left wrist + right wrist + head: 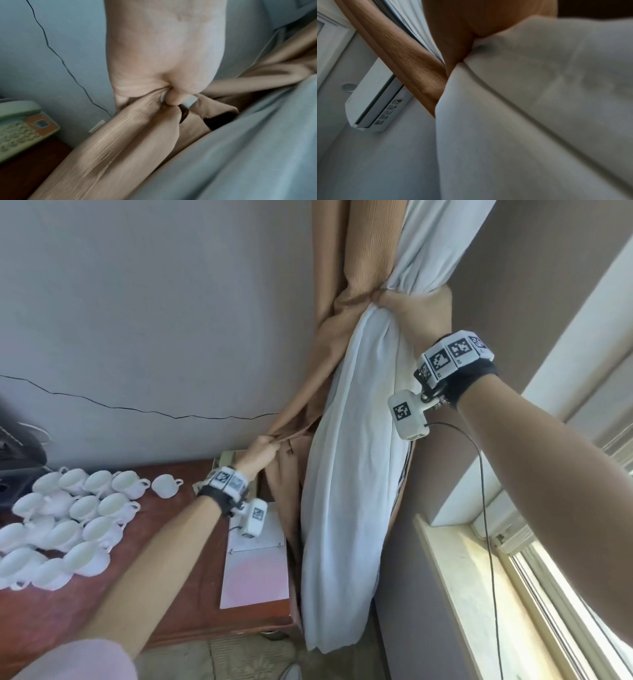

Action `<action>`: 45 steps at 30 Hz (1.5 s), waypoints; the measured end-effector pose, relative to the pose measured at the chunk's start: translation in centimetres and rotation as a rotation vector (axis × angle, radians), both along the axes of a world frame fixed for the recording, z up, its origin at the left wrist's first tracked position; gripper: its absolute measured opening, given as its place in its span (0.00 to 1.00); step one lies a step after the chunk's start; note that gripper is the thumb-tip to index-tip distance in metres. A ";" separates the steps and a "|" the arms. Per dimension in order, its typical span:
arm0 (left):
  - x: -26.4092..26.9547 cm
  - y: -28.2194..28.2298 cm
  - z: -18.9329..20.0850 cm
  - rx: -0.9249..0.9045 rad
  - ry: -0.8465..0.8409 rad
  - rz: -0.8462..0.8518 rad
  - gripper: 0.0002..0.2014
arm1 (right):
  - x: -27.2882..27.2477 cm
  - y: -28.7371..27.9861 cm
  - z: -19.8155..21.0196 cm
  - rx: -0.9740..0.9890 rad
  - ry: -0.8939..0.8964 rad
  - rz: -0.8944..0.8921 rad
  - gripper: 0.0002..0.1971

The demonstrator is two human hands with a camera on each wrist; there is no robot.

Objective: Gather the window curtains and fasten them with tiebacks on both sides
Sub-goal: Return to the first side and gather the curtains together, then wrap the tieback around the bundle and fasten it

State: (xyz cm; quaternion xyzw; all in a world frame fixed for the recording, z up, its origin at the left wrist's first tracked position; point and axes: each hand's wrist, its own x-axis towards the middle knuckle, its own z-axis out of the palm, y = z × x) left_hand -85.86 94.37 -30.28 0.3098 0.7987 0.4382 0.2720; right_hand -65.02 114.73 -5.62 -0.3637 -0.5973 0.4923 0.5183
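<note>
A tan curtain (337, 313) and a white sheer curtain (352, 460) hang gathered in the room corner. A tan tieback (363, 299) crosses the white curtain where the bundle narrows. My right hand (423, 314) grips the bundle at that height from the right, with its fingers hidden behind the cloth. My left hand (265, 451) is lower and further left, pinching a fold of the tan curtain drawn taut toward the table. In the left wrist view the curled fingers (172, 100) clamp the tan curtain (128, 142) beside the white curtain (240, 148). The white curtain (539, 108) fills the right wrist view.
A dark wooden table (191, 583) at the lower left holds several white cups (78, 518) and a pink-and-white pad (255, 570). A telephone (22, 128) sits by the wall. The window sill (479, 594) runs along the right. An air conditioner (375, 102) hangs on the wall.
</note>
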 end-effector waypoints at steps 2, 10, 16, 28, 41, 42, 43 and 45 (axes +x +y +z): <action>0.4 -2.9 1.0 0.012 -0.036 -0.041 0.12 | -0.5 1.1 0.0 -0.004 -0.010 -0.025 0.45; 2.2 -10.3 6.0 -0.172 0.857 0.115 0.27 | -2.8 1.6 -0.2 -0.006 0.004 -0.004 0.49; 5.0 -10.1 7.8 0.123 1.169 0.026 0.24 | -3.2 0.2 -0.2 -0.006 0.020 0.053 0.42; 15.7 -4.2 8.2 0.522 0.259 -0.318 0.14 | -1.2 -0.1 0.1 -0.006 -0.005 0.067 0.45; 19.3 -3.8 11.6 0.603 0.389 -0.378 0.22 | 2.0 0.6 0.3 -0.020 -0.057 0.066 0.44; 18.6 -4.2 12.0 0.503 0.194 -0.417 0.21 | 2.2 0.8 0.3 -0.023 -0.062 0.065 0.44; 17.8 -4.7 12.3 0.446 0.072 -0.439 0.21 | 2.4 0.9 0.2 -0.022 -0.062 0.072 0.44; 16.7 -6.2 13.1 0.494 0.043 -0.384 0.23 | 2.7 0.9 0.2 -0.013 -0.055 0.090 0.42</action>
